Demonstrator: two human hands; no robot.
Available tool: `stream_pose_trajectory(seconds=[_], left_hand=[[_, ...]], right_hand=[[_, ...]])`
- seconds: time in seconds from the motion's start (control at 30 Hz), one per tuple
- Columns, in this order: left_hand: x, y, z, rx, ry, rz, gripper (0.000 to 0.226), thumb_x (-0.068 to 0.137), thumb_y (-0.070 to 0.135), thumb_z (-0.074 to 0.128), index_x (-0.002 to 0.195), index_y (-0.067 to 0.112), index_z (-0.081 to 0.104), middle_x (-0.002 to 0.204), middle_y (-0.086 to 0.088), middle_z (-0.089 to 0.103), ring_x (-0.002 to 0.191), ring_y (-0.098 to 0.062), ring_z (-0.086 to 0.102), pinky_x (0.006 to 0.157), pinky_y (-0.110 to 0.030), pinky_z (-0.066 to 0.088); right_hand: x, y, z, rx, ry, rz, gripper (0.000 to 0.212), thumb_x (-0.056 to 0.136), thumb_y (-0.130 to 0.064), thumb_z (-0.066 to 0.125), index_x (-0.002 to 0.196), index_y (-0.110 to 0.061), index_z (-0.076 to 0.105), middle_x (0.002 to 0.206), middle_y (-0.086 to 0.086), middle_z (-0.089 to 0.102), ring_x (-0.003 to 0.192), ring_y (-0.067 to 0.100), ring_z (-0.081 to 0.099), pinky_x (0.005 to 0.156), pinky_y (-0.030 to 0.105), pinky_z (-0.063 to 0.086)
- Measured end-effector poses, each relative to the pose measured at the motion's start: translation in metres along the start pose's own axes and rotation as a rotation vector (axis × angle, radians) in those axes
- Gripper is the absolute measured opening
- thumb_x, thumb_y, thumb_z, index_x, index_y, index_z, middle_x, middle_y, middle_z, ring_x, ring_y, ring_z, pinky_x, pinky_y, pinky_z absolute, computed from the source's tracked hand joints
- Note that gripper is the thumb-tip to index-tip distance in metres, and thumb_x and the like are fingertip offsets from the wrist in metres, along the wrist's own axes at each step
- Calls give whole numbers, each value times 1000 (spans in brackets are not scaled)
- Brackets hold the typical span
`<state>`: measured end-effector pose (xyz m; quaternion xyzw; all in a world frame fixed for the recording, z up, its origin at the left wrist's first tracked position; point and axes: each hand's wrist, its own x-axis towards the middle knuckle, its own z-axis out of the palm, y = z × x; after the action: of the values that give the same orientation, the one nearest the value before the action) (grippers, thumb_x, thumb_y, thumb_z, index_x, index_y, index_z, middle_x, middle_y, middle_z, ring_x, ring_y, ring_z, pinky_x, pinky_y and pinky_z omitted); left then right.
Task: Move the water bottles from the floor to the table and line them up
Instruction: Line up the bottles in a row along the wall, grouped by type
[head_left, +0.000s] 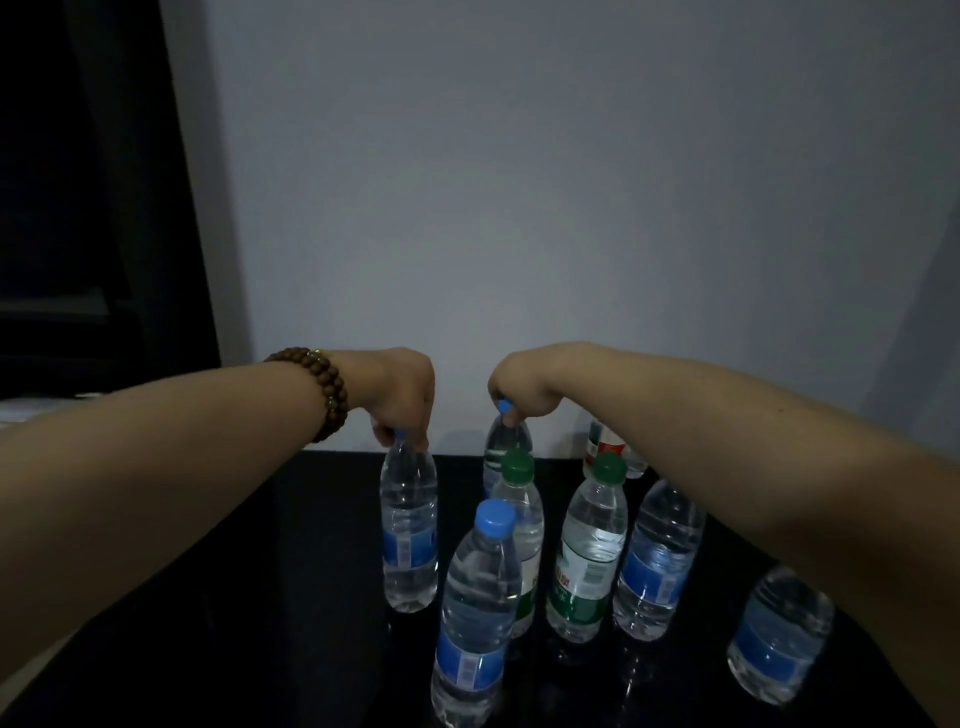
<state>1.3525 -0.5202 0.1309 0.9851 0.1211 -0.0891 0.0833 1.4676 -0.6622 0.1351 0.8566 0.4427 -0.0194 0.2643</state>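
Several clear water bottles stand on a glossy black table (291, 597). My left hand (400, 397), with a bead bracelet on the wrist, pinches the blue cap of a blue-labelled bottle (409, 535) at the left of the group. My right hand (522, 387) pinches the blue cap of a bottle at the back (506, 447). In front stand two green-capped bottles (589, 551) (522, 514), a near blue-capped bottle (480, 613), and two more blue-labelled ones (657, 561) (779, 634) partly hidden under my right forearm. A red-labelled bottle (602, 447) stands at the back right.
A plain grey wall (571, 208) rises directly behind the table's far edge. A dark panel or opening (88, 208) fills the left side. The room is dim. Bare tabletop lies left of the bottles under my left forearm.
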Motion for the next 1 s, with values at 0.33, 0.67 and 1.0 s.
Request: stream_pose_trajectory(seconds=[0.33, 0.67, 1.0], left_hand=[[94, -33, -19, 45, 232, -89, 24, 81, 32, 82, 90, 10, 76, 84, -3, 76, 68, -11, 74, 72, -31, 64], [161, -57, -6, 55, 363, -45, 25, 88, 28, 74, 106, 12, 70, 105, -6, 69, 95, -23, 65, 84, -35, 59], [181, -67, 2, 28, 424, -27, 25, 92, 21, 71, 114, 12, 67, 112, -8, 66, 98, -25, 64, 87, -36, 57]], right_hand=[[72, 15, -30, -97, 18, 5, 28, 103, -24, 59, 125, -8, 67, 123, 9, 68, 113, 28, 63, 94, 37, 51], [142, 22, -27, -62, 108, 19, 30, 102, -26, 61, 125, -7, 63, 122, 11, 67, 109, 28, 63, 87, 36, 49], [164, 23, -17, 22, 160, -13, 30, 101, -17, 59, 131, -12, 57, 124, 10, 63, 99, 25, 57, 82, 34, 46]])
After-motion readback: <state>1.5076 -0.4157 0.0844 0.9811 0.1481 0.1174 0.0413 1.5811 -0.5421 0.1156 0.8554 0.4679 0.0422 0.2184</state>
